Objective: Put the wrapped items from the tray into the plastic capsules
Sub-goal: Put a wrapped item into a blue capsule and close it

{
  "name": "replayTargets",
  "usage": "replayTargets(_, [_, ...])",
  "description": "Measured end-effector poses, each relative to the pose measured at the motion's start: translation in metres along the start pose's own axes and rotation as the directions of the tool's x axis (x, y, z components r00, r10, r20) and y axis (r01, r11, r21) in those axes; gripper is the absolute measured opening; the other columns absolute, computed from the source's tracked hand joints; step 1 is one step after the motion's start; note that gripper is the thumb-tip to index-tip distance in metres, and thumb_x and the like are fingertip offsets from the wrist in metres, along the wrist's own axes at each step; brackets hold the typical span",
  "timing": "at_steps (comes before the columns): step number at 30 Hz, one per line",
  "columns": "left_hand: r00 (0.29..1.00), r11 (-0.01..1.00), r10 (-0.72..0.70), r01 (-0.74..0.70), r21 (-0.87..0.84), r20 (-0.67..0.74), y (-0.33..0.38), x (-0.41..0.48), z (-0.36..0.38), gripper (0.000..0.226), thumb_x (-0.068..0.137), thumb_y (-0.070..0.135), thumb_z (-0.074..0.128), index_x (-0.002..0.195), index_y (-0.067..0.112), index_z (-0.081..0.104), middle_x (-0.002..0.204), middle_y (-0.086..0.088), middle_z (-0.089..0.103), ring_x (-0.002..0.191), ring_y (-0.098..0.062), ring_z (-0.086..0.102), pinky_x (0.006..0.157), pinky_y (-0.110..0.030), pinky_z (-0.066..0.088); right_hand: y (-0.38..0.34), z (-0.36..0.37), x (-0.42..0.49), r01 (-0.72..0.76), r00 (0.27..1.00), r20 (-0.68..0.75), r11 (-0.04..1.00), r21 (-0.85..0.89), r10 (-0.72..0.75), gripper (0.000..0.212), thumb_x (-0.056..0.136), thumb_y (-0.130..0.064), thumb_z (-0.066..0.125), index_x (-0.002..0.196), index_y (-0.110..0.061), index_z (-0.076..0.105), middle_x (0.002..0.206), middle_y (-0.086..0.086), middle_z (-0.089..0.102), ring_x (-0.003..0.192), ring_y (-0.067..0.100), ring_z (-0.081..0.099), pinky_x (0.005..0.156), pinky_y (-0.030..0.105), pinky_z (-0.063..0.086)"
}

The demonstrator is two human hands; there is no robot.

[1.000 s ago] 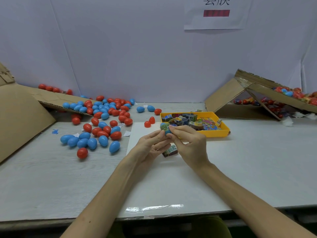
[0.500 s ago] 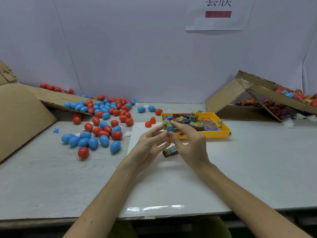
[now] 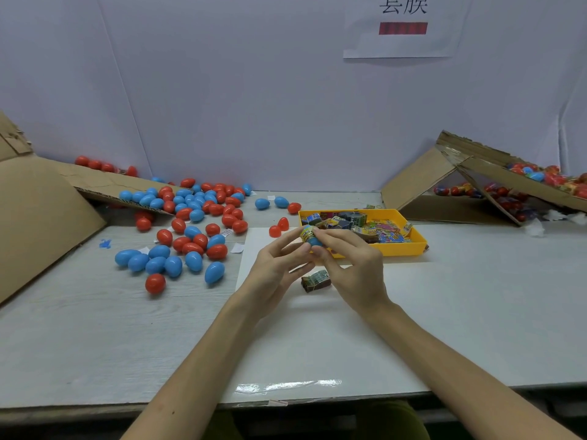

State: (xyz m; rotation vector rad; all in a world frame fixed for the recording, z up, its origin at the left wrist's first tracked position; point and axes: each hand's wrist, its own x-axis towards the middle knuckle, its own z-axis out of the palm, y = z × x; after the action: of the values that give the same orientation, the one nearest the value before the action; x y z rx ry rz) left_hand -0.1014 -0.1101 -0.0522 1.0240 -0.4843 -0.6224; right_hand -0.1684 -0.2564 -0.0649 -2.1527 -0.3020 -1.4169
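Note:
A blue capsule half [image 3: 314, 240] with a colourful wrapped item [image 3: 307, 233] at its mouth is held above the table just left of the yellow tray [image 3: 416, 241]. My left hand [image 3: 275, 268] and my right hand [image 3: 351, 265] both pinch it with their fingertips. The tray holds several wrapped items [image 3: 365, 225]. One more wrapped item [image 3: 316, 280], brown with a pale label, lies on the white sheet under my hands. Two red capsule halves [image 3: 279, 227] rest beside the tray's left end.
Several blue and red capsules [image 3: 190, 230] are scattered at the left, spilling from a cardboard flap [image 3: 95, 185]. A tilted cardboard box [image 3: 476, 173] at the right holds filled capsules. A white sheet [image 3: 317, 338] covers the table's middle.
Both hands have risen a little with the blue capsule half, and the fingers of my left hand have spread further apart. The wrapped item on the sheet has stayed put.

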Motion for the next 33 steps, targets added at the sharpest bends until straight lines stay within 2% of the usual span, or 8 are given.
replayTargets(2, [1.000,1.000,0.006,-0.006,-0.006,-0.004,0.0000,0.0004,0.0001,0.047,0.077,0.016,0.074,0.123,0.024,0.065,0.113,-0.007,0.074,0.106,-0.022,0.070,0.082,-0.027,0.058,0.0004,-0.0003,-0.0005,-0.013,1.000,0.000,1.000,0.004,0.013,0.029,0.085,-0.006,0.073,0.114,-0.001,0.071,0.111,0.005,0.071,0.104,0.005,0.063,0.092,0.016,0.049])
replayTargets(7, [1.000,0.998,0.001,-0.002,-0.062,-0.009,0.0007,0.0012,-0.0012,0.042,0.082,0.013,0.069,0.123,0.019,0.064,0.116,-0.010,0.072,0.108,-0.025,0.070,0.086,-0.030,0.058,-0.0002,0.0001,-0.0006,-0.017,1.000,0.007,1.000,0.003,0.017,0.029,0.083,-0.005,0.075,0.111,-0.001,0.072,0.108,0.006,0.073,0.100,0.011,0.068,0.090,0.017,0.052])
replayTargets(13, [1.000,0.997,0.012,-0.013,-0.070,-0.020,0.0022,0.0016,-0.0020,0.043,0.084,0.020,0.068,0.126,0.017,0.062,0.121,-0.008,0.071,0.111,-0.027,0.068,0.085,-0.030,0.058,-0.0020,0.0006,0.0000,-0.112,0.993,0.036,0.992,0.054,0.110,0.032,0.089,-0.012,0.070,0.120,-0.007,0.069,0.107,0.002,0.072,0.088,0.008,0.068,0.077,0.024,0.058])
replayTargets(17, [0.998,0.999,0.002,-0.005,-0.054,-0.064,0.0028,0.0018,-0.0020,0.045,0.079,0.018,0.071,0.123,0.013,0.063,0.114,-0.007,0.073,0.102,-0.024,0.072,0.078,-0.028,0.059,-0.0017,0.0011,-0.0014,-0.074,0.994,0.088,0.996,0.039,0.071,0.040,0.086,-0.007,0.074,0.125,-0.006,0.065,0.108,0.004,0.070,0.089,0.008,0.066,0.078,0.016,0.054])
replayTargets(22, [0.997,0.999,-0.010,0.007,-0.048,-0.076,0.0023,0.0023,-0.0022,0.039,0.078,0.019,0.071,0.116,0.014,0.066,0.111,-0.005,0.075,0.101,-0.023,0.072,0.076,-0.026,0.059,-0.0011,-0.0003,-0.0006,-0.057,0.996,0.072,0.998,0.015,0.056,0.040,0.083,-0.007,0.076,0.122,-0.005,0.067,0.104,0.004,0.073,0.088,0.005,0.065,0.079,0.008,0.050])
replayTargets(26, [0.997,0.999,-0.013,0.009,-0.044,-0.082,0.0016,0.0031,-0.0035,0.044,0.076,0.021,0.073,0.119,0.014,0.064,0.114,-0.007,0.074,0.103,-0.024,0.072,0.078,-0.026,0.059,-0.0007,-0.0011,0.0003,-0.053,0.997,0.066,0.997,0.049,0.050,0.042,0.081,-0.004,0.077,0.121,0.000,0.066,0.106,0.006,0.073,0.091,0.007,0.067,0.079,0.011,0.053])
replayTargets(33, [0.997,0.999,-0.017,0.013,-0.051,-0.076,0.0000,0.0032,-0.0036,0.042,0.076,0.021,0.072,0.117,0.014,0.066,0.110,-0.007,0.075,0.099,-0.021,0.073,0.074,-0.024,0.058,0.0004,-0.0029,0.0003,-0.049,0.998,0.052,0.996,0.075,0.045,0.042,0.077,-0.006,0.078,0.117,0.002,0.067,0.101,0.006,0.074,0.086,0.013,0.070,0.076,0.014,0.056])
